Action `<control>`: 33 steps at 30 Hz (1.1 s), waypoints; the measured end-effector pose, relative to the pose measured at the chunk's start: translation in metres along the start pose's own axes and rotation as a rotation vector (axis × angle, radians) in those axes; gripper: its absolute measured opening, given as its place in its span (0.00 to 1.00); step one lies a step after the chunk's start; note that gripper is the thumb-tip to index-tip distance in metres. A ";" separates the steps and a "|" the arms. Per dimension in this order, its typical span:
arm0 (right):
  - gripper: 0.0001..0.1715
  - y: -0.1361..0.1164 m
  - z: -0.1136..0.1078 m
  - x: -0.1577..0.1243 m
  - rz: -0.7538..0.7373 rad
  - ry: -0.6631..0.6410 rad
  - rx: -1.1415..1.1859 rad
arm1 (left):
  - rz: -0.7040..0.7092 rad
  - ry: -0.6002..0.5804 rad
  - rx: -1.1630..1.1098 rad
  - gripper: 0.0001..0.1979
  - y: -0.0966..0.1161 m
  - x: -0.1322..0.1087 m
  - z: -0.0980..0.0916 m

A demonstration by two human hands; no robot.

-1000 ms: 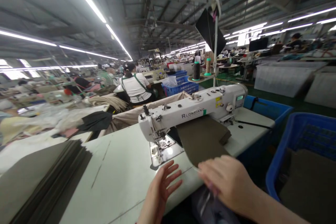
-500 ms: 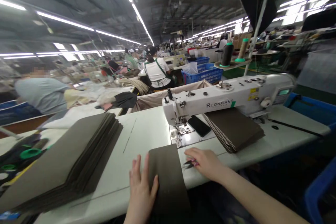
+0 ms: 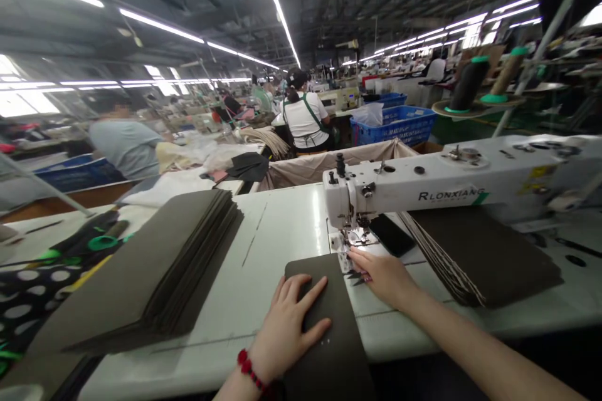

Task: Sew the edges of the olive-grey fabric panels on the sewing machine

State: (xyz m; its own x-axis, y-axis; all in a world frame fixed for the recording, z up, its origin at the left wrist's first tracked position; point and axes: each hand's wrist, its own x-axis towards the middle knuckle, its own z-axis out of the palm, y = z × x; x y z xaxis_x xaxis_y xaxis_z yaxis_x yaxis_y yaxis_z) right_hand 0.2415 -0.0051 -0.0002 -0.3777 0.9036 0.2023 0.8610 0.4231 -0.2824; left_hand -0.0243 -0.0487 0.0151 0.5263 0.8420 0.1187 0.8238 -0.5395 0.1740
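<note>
Fabric panel under left hand

Head-worn view — forward and down (sewing table close)

Dark olive fabric panel, white sewing machine

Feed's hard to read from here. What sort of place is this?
Most likely a garment or textile sewing factory: an R Lonxiang industrial sewing machine on a long worktable, a stack of cut dark panels, and a co-worker among rows of similar workstations.
</note>
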 end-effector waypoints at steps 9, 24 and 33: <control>0.24 0.005 0.013 0.002 -0.018 0.059 0.041 | 0.108 -0.052 -0.097 0.35 -0.005 0.058 0.007; 0.25 0.008 0.015 0.004 -0.017 0.051 0.058 | 0.097 -0.099 -0.121 0.35 -0.007 0.060 0.005; 0.25 0.009 0.017 0.004 -0.006 0.019 0.044 | 0.086 -0.080 -0.135 0.34 -0.008 0.062 0.005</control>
State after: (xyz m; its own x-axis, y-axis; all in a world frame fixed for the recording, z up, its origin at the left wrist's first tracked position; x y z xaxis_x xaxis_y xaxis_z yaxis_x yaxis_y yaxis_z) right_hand 0.2421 0.0037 -0.0176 -0.3757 0.8999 0.2214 0.8430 0.4311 -0.3217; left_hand 0.0027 0.0078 0.0158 0.6134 0.7873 0.0621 0.7418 -0.6013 0.2971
